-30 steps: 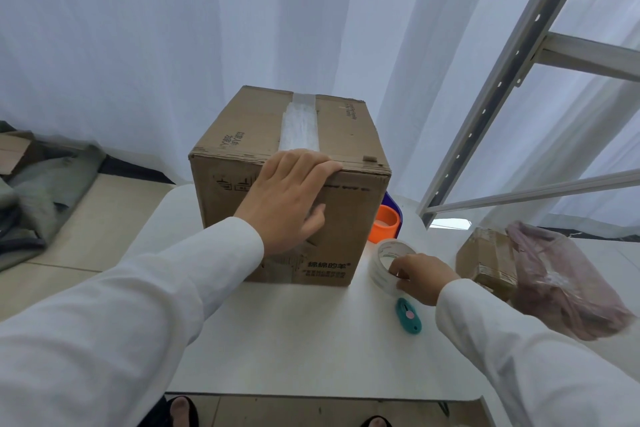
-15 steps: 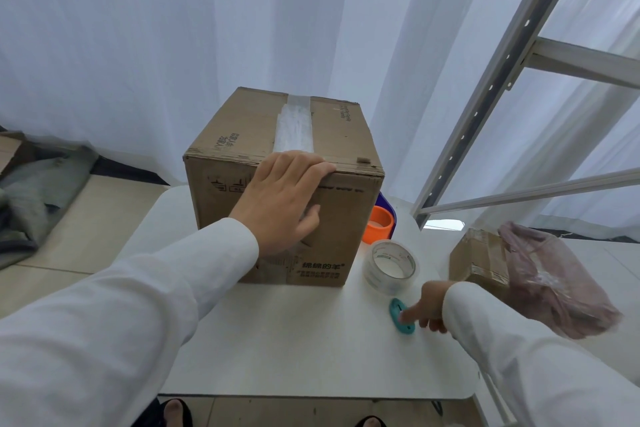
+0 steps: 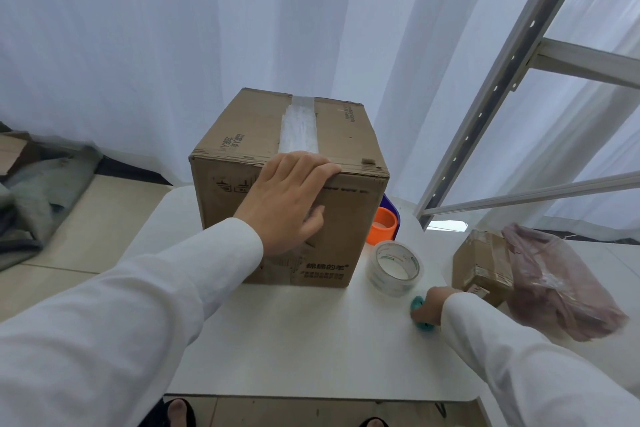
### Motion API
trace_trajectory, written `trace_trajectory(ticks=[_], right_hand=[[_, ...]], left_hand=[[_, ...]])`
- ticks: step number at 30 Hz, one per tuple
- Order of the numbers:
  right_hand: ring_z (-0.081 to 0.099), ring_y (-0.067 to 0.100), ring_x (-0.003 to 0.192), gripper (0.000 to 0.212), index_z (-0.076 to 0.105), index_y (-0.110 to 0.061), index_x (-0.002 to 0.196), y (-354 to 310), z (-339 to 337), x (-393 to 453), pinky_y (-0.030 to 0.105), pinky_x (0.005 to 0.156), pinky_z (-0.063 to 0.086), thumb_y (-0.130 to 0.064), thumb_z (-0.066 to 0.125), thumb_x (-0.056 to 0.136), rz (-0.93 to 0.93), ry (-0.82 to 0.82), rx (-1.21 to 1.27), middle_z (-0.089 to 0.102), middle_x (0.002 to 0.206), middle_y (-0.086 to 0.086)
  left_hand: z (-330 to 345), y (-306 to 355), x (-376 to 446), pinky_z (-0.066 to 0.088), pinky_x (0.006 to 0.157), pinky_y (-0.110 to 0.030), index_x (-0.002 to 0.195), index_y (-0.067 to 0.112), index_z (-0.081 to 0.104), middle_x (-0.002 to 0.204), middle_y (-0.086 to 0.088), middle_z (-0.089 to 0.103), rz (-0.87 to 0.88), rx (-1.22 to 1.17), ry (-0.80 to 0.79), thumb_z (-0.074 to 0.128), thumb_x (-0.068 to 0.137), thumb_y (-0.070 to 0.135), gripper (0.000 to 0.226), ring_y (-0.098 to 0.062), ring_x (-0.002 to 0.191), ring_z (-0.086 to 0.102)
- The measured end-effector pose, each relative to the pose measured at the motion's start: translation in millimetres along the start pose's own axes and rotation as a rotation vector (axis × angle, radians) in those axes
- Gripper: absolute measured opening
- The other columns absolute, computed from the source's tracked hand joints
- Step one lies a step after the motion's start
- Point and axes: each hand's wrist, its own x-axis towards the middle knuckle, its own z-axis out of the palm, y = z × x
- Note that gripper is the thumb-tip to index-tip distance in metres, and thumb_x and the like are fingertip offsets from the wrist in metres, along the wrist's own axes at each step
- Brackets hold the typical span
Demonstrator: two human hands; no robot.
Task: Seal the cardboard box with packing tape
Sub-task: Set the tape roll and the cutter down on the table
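Observation:
A brown cardboard box stands on the white table, with a strip of clear tape running down the middle of its top. My left hand lies flat over the near top edge, fingers on the tape's end, thumb on the front face. A roll of clear packing tape rests on the table to the right of the box. My right hand is closed on a small teal cutter on the table just right of the roll; the hand hides most of it.
An orange tape roll and a purple object sit behind the box's right corner. Right of the table stand a small taped carton and a pink plastic bag. A metal shelf frame rises at right. White curtains hang behind.
My right hand left the clear tape roll, moved right and down to the teal cutter and closed on it. The left hand stayed on the box edge.

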Motion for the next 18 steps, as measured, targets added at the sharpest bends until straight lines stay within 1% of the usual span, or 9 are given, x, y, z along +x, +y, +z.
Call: trace_trajectory(ticks=[2, 4, 10, 11, 13, 14, 15, 16, 18], right_hand=[[0.05, 0.015, 0.09, 0.047, 0.053, -0.013, 0.125, 3.1, -0.4, 3.1, 0.023, 0.09, 0.045, -0.043, 0.05, 0.089, 0.002, 0.029, 0.039, 0.052, 0.1, 0.001], [0.053, 0.013, 0.089, 0.046, 0.054, -0.013, 0.124, 5.1, -1.8, 4.4, 0.022, 0.089, 0.047, -0.042, 0.051, 0.089, 0.006, 0.06, 0.072, 0.054, 0.099, 0.0], [0.055, 0.014, 0.088, 0.043, 0.055, -0.012, 0.123, 7.0, -3.9, 7.8, 0.023, 0.089, 0.048, -0.04, 0.053, 0.09, 0.008, 0.054, 0.162, 0.059, 0.1, 0.002], [0.055, 0.015, 0.088, 0.042, 0.055, -0.011, 0.121, 7.9, -6.8, 7.0, 0.024, 0.087, 0.049, -0.039, 0.054, 0.09, 0.014, 0.041, 0.207, 0.06, 0.098, 0.003], [0.055, 0.017, 0.083, 0.036, 0.057, -0.009, 0.114, 10.3, -18.2, 1.7, 0.022, 0.073, 0.049, -0.036, 0.055, 0.09, 0.037, 0.065, 0.313, 0.058, 0.084, 0.002], [0.055, 0.018, 0.079, 0.032, 0.058, -0.008, 0.108, 12.6, -25.6, -0.6, 0.02, 0.065, 0.046, -0.035, 0.054, 0.091, 0.043, 0.115, 0.335, 0.056, 0.08, 0.003], [0.055, 0.018, 0.076, 0.032, 0.058, -0.007, 0.103, 14.3, -33.9, -4.0, 0.02, 0.059, 0.044, -0.035, 0.051, 0.092, 0.049, 0.189, 0.352, 0.057, 0.081, 0.004], [0.056, 0.019, 0.075, 0.033, 0.059, -0.005, 0.102, 16.9, -42.1, -4.6, 0.021, 0.058, 0.043, -0.035, 0.049, 0.092, 0.035, 0.278, 0.364, 0.059, 0.084, 0.006], [0.057, 0.023, 0.078, 0.028, 0.059, -0.004, 0.098, 17.8, -55.5, -7.7, 0.03, 0.07, 0.05, -0.029, 0.048, 0.091, -0.007, 0.446, 0.548, 0.058, 0.086, 0.009]], left_hand=[[0.1, -0.1, 0.1, 0.021, 0.101, -0.034, 0.126, 0.014, 0.046, 0.121, -0.005, 0.052, -0.002, -0.004, -0.004, 0.045, 0.075, 0.032, 0.054, -0.021, 0.114, 0.036], [0.1, 0.0, 0.1, 0.021, 0.101, -0.034, 0.125, 0.014, 0.046, 0.121, -0.005, 0.052, -0.001, -0.003, -0.001, 0.044, 0.075, 0.032, 0.054, -0.021, 0.113, 0.036], [0.3, 0.2, -0.5, 0.021, 0.101, -0.034, 0.125, 0.014, 0.047, 0.12, -0.005, 0.053, 0.006, -0.01, 0.01, 0.045, 0.074, 0.033, 0.054, -0.021, 0.113, 0.037], [0.0, -0.1, -0.4, 0.021, 0.101, -0.034, 0.125, 0.014, 0.046, 0.12, -0.005, 0.053, 0.004, -0.014, 0.009, 0.045, 0.074, 0.033, 0.054, -0.021, 0.113, 0.037], [-0.4, -0.5, 0.0, 0.021, 0.101, -0.034, 0.125, 0.015, 0.045, 0.12, -0.005, 0.052, 0.006, -0.018, 0.007, 0.044, 0.074, 0.033, 0.054, -0.021, 0.113, 0.037], [-0.5, -0.9, -0.4, 0.021, 0.101, -0.034, 0.125, 0.015, 0.045, 0.12, -0.005, 0.052, 0.008, -0.016, 0.006, 0.044, 0.075, 0.033, 0.054, -0.021, 0.113, 0.037], [-1.4, -0.3, -0.4, 0.02, 0.101, -0.033, 0.125, 0.015, 0.045, 0.12, -0.005, 0.052, 0.008, -0.016, 0.0, 0.043, 0.075, 0.033, 0.054, -0.021, 0.112, 0.037], [-1.0, -0.3, -0.3, 0.021, 0.101, -0.033, 0.125, 0.015, 0.044, 0.12, -0.005, 0.052, 0.01, -0.024, -0.008, 0.043, 0.075, 0.034, 0.053, -0.021, 0.112, 0.037], [-3.2, -1.3, -1.6, 0.021, 0.101, -0.034, 0.126, 0.015, 0.042, 0.121, -0.005, 0.05, 0.03, -0.036, -0.021, 0.043, 0.075, 0.035, 0.054, -0.021, 0.113, 0.037]])
